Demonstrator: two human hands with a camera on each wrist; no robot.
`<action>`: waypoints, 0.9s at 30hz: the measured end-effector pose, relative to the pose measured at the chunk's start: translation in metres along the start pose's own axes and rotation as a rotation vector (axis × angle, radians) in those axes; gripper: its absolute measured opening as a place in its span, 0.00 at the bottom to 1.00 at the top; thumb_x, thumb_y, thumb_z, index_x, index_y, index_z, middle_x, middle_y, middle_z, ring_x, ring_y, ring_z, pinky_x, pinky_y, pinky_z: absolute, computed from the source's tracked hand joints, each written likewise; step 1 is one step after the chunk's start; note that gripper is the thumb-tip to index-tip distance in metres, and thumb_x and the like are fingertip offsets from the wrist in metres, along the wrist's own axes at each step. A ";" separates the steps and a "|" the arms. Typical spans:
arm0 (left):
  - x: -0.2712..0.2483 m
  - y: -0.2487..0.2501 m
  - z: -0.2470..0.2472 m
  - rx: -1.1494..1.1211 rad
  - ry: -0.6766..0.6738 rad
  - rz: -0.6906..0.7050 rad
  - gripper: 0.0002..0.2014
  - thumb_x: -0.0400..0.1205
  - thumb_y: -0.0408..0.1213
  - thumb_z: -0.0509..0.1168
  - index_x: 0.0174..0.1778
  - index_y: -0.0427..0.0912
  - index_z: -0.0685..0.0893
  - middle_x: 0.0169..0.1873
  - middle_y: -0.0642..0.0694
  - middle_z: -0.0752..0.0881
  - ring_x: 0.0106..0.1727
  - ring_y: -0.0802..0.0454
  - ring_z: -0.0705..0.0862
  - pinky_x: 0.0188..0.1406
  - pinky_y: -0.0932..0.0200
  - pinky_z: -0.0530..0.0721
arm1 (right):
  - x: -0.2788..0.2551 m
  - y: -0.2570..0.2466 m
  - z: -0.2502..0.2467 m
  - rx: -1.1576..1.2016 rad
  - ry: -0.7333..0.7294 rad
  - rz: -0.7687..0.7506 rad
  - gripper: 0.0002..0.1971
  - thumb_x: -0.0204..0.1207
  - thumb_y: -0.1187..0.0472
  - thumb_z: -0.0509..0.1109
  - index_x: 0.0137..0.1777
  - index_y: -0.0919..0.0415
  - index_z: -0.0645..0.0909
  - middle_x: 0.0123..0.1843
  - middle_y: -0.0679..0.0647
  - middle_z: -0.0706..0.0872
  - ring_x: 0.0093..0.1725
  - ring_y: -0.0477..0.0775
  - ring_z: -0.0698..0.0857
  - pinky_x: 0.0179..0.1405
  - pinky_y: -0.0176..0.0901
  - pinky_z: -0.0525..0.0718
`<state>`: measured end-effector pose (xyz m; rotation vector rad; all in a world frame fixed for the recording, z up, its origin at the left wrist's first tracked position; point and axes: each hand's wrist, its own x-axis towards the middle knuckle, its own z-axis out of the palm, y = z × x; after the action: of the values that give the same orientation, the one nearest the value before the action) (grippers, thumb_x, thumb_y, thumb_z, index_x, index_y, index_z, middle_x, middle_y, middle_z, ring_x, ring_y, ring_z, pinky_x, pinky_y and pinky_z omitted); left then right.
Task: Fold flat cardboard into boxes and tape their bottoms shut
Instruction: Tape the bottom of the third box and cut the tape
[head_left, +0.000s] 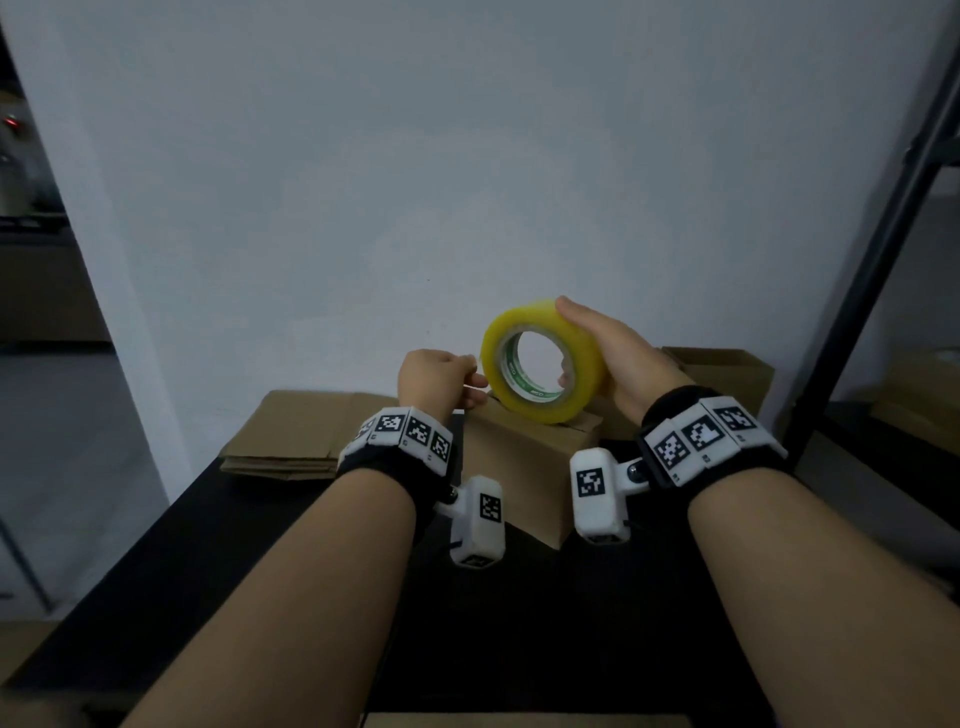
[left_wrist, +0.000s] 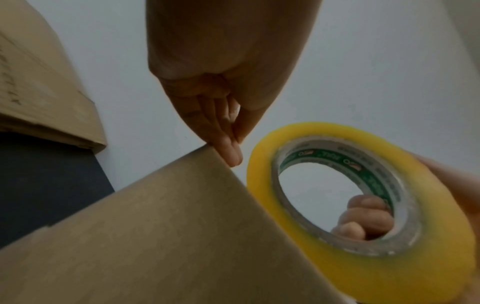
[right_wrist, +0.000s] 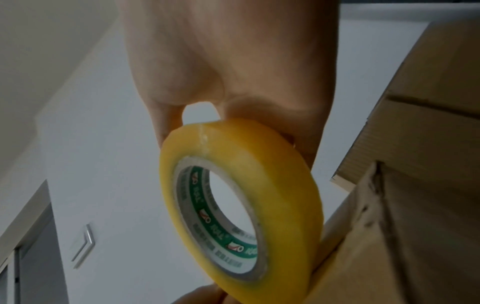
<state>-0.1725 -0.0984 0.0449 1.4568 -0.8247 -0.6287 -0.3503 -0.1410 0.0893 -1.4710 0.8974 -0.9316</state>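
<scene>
**Tape roll held at the box's top edge**

A folded cardboard box (head_left: 519, 467) stands on the dark table (head_left: 291, 597), close to the pale wall (head_left: 467, 156). Behind it to the left, a stack of flat cardboard sheets (head_left: 291, 441) lies on the table against the wall. To the right, behind the right wrist, another cardboard box (head_left: 727, 374) stands near a dark shelf frame (head_left: 883, 234). Both forearms reach forward over the table, and the wrist bands with their white camera units hide part of the near face of the folded box.

The right hand (head_left: 618, 358) grips a yellow tape roll (head_left: 540, 358) held on edge, its lower rim at or on the top of the box, near the top flaps. The thumb lies over the outer rim at the top, and in the left wrist view the fingers (left_wrist: 363, 218) curl up through the green-printed core. The right wrist view shows the roll's rim close against the cardboard edge.

The left hand (head_left: 441, 379) sits just left of the roll, at the box's upper left edge. Its thumb and fingertips (left_wrist: 231, 152) are pinched together beside the roll's rim. What they pinch is too thin or clear to make out; a tape end cannot be seen.
</scene>
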 end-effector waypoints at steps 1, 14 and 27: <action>0.001 0.000 0.001 0.017 0.015 0.013 0.10 0.82 0.28 0.64 0.33 0.31 0.82 0.29 0.38 0.87 0.25 0.43 0.84 0.25 0.57 0.84 | 0.001 0.001 0.000 0.015 0.000 -0.005 0.35 0.59 0.30 0.77 0.62 0.51 0.86 0.42 0.52 0.89 0.41 0.53 0.87 0.53 0.53 0.87; 0.008 0.009 -0.011 -0.020 0.227 0.042 0.14 0.78 0.28 0.61 0.26 0.34 0.82 0.29 0.39 0.89 0.29 0.41 0.87 0.42 0.46 0.91 | -0.001 -0.012 0.016 0.005 0.143 -0.061 0.26 0.62 0.40 0.82 0.51 0.62 0.90 0.34 0.54 0.87 0.33 0.52 0.85 0.32 0.43 0.84; 0.000 -0.011 -0.003 -0.071 0.086 -0.135 0.08 0.76 0.27 0.67 0.31 0.28 0.83 0.24 0.38 0.87 0.25 0.43 0.83 0.34 0.53 0.85 | -0.001 -0.013 0.005 -0.097 0.197 -0.145 0.24 0.62 0.37 0.80 0.43 0.57 0.81 0.35 0.58 0.81 0.34 0.54 0.80 0.37 0.47 0.79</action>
<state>-0.1690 -0.0975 0.0346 1.4725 -0.6351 -0.6853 -0.3456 -0.1370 0.1016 -1.5625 1.0004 -1.1695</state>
